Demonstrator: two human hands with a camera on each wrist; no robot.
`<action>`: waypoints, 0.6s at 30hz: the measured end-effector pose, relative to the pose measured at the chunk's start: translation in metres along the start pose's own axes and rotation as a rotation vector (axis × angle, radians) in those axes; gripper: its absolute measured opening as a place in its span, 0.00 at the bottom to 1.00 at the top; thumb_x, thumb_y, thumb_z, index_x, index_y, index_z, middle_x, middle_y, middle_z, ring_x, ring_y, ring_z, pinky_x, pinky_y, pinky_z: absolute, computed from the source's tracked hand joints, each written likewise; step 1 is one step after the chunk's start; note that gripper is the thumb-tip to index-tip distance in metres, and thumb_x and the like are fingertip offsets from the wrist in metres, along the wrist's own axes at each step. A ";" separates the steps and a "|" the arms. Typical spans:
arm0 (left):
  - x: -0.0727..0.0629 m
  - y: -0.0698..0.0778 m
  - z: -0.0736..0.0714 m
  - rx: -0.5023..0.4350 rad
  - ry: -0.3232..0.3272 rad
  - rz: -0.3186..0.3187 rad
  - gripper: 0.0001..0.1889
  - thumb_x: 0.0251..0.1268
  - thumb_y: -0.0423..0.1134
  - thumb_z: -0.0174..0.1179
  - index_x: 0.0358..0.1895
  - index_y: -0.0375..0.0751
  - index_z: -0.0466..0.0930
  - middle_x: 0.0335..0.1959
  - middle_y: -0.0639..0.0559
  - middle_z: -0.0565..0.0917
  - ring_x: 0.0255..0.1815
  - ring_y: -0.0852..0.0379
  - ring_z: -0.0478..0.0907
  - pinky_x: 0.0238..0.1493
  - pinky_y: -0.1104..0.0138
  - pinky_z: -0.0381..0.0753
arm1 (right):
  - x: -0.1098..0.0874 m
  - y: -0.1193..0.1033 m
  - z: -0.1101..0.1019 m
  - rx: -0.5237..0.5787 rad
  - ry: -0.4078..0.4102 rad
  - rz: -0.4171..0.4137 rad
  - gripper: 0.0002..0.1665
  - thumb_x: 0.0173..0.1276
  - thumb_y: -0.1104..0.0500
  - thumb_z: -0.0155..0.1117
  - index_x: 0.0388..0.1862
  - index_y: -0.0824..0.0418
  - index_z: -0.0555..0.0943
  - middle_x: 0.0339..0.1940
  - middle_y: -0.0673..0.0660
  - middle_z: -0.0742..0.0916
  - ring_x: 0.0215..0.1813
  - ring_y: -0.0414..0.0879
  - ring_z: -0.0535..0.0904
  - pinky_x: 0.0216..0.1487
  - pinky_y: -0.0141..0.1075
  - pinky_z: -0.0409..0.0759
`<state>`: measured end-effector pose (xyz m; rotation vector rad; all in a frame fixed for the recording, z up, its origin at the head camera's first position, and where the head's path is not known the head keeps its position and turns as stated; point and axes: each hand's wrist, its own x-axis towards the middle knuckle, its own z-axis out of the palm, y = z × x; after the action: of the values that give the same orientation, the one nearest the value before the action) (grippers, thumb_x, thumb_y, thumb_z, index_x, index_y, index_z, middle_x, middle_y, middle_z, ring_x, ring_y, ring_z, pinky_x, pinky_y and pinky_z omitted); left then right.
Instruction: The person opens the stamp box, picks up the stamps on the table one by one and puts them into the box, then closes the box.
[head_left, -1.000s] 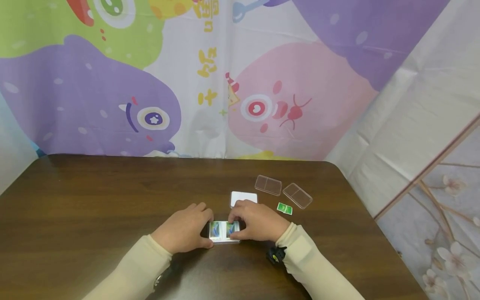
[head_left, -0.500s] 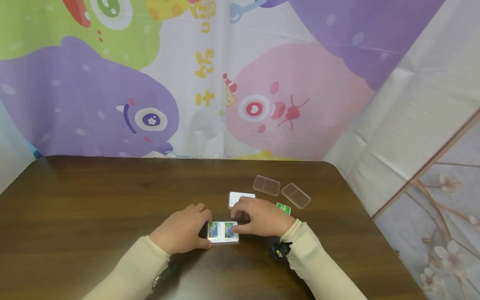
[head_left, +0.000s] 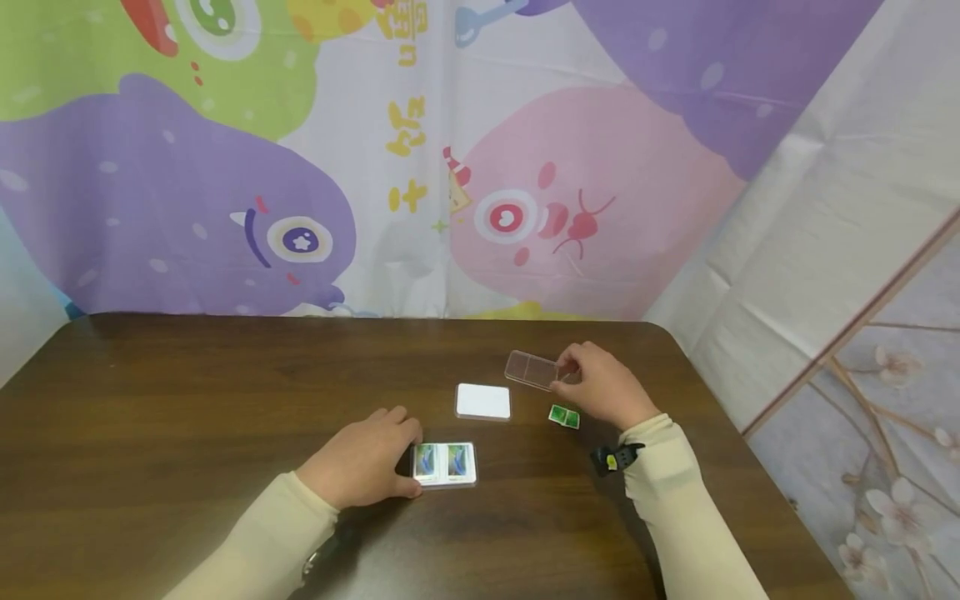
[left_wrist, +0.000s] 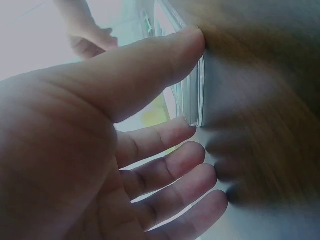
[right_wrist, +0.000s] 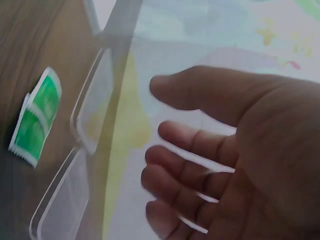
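Note:
My left hand [head_left: 363, 462] holds the left end of a clear plastic case [head_left: 476, 480] on the table. Its thumb is at the near edge and its index finger at the far one; the left wrist view shows the case's layered side [left_wrist: 194, 102] between them. Two matching blue-green stamps [head_left: 457, 462] show side by side in the case. My right hand [head_left: 602, 387] hovers above a clear plastic lid [right_wrist: 62, 200], fingers loosely bent with nothing between them, and mostly hides that lid in the head view. Left of it lies another clear lid [head_left: 531, 369].
A case with a white face [head_left: 482, 402] lies beyond the stamp case. A pair of green stamps [head_left: 564, 417] lies just in front of the lids. The brown table [head_left: 225, 375] ends at a cartoon-printed cloth [head_left: 405, 267], with a pale panel along the right.
My right hand has let go of the stamp case and moved right and away to the clear lids, uncovering the white-faced case. My left hand stays at the stamp case.

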<state>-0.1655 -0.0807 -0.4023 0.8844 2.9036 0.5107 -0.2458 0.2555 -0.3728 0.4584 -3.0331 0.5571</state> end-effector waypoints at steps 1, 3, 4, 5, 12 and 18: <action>0.000 0.000 0.000 -0.001 -0.002 0.000 0.27 0.48 0.50 0.81 0.46 0.41 0.80 0.39 0.53 0.76 0.40 0.54 0.74 0.42 0.54 0.81 | 0.001 0.004 0.000 -0.005 0.001 0.019 0.20 0.68 0.54 0.73 0.52 0.65 0.82 0.47 0.61 0.84 0.50 0.56 0.82 0.53 0.52 0.82; 0.000 0.000 0.000 -0.002 -0.005 -0.001 0.27 0.48 0.50 0.81 0.46 0.41 0.80 0.39 0.53 0.77 0.40 0.54 0.74 0.42 0.54 0.81 | 0.001 0.011 0.001 -0.022 0.003 0.052 0.21 0.67 0.54 0.73 0.52 0.66 0.82 0.48 0.62 0.84 0.51 0.57 0.82 0.54 0.54 0.81; 0.000 0.000 0.000 -0.003 -0.006 0.000 0.27 0.48 0.50 0.81 0.46 0.41 0.80 0.39 0.53 0.77 0.40 0.54 0.74 0.42 0.54 0.81 | 0.001 0.013 0.002 -0.030 0.002 0.066 0.22 0.67 0.53 0.72 0.52 0.67 0.82 0.48 0.62 0.84 0.51 0.57 0.82 0.54 0.54 0.81; 0.000 0.000 0.000 -0.002 -0.006 -0.001 0.26 0.48 0.50 0.81 0.46 0.40 0.80 0.39 0.53 0.76 0.40 0.54 0.74 0.42 0.54 0.81 | 0.001 0.016 0.003 -0.035 0.002 0.078 0.22 0.68 0.53 0.72 0.53 0.68 0.82 0.49 0.63 0.84 0.51 0.58 0.82 0.55 0.55 0.81; -0.001 -0.001 0.001 0.001 0.002 0.005 0.26 0.48 0.50 0.81 0.45 0.41 0.80 0.38 0.53 0.76 0.39 0.54 0.73 0.41 0.55 0.81 | -0.001 0.025 0.005 -0.060 0.000 0.169 0.31 0.65 0.51 0.72 0.57 0.73 0.79 0.52 0.70 0.80 0.52 0.64 0.78 0.51 0.58 0.80; -0.001 -0.002 0.001 -0.003 0.008 0.005 0.26 0.48 0.50 0.81 0.45 0.41 0.80 0.38 0.53 0.75 0.39 0.54 0.73 0.41 0.55 0.81 | -0.003 0.028 0.004 -0.075 -0.077 0.273 0.40 0.64 0.49 0.73 0.62 0.77 0.73 0.52 0.73 0.77 0.49 0.65 0.77 0.47 0.57 0.80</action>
<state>-0.1652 -0.0822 -0.4038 0.8917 2.9073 0.5206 -0.2506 0.2798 -0.3865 0.0636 -3.1994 0.4409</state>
